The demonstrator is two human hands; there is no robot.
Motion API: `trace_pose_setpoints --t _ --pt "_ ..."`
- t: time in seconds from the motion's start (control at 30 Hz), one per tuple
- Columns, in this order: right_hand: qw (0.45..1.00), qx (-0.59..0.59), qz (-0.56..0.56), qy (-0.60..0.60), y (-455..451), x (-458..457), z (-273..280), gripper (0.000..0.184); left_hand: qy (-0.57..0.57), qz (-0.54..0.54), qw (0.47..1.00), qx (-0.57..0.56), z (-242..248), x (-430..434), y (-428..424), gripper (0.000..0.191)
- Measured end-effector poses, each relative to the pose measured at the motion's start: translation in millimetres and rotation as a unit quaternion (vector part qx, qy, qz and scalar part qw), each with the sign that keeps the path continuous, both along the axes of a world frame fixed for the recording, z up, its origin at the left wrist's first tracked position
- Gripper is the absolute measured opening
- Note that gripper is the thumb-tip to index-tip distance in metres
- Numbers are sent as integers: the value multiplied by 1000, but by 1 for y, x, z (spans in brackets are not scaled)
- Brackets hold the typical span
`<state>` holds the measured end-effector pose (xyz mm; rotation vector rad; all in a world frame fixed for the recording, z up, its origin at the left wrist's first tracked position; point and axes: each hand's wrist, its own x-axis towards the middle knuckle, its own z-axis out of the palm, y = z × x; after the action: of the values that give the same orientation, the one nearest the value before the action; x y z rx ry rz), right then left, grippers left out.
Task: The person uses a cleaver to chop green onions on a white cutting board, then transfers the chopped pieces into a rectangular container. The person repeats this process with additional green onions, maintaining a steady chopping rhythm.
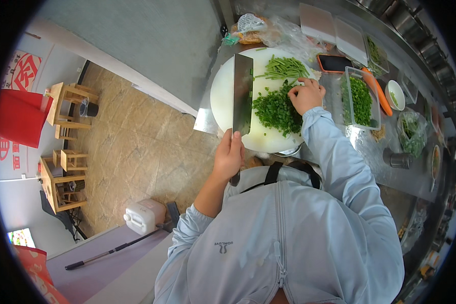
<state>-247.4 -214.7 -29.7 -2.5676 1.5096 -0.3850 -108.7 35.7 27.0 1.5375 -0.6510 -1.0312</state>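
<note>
My left hand (229,155) grips the handle of a Chinese cleaver (243,95). Its broad blade lies over the left part of a round white cutting board (221,95), with a few green bits stuck to the steel. Right of the blade is a heap of finely chopped green onion (275,110). Above the heap lie longer cut green stalks (285,68). My right hand (307,95) rests at the heap's upper right edge with its fingers curled; whether greens are pinched between the fingertips is hidden.
Right of the board stand a clear container of chopped green onion (359,98), a carrot (380,93), a white bowl (395,95) and an orange-cased phone (334,63). Plastic bags (288,36) lie behind the board. A grey wall (155,45) borders the counter's left side.
</note>
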Motion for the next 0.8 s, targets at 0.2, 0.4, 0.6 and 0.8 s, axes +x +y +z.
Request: trace_pose_setpoints --t 0.2,0.4,0.6,0.8 --pt "979 128 -22 -155 -8 -16 6 17 14 -3 1000 -1 -2 5 -5 30" --pt "836 374 -49 -400 -25 -38 -9 37 23 -25 999 0 0 -3 -19 29" --pt "728 499 -62 -465 -23 -52 10 37 -10 -34 999 3 2 -20 -31 33" --pt "737 494 -5 -461 -24 -56 22 24 7 -19 1000 4 8 -43 -40 33"
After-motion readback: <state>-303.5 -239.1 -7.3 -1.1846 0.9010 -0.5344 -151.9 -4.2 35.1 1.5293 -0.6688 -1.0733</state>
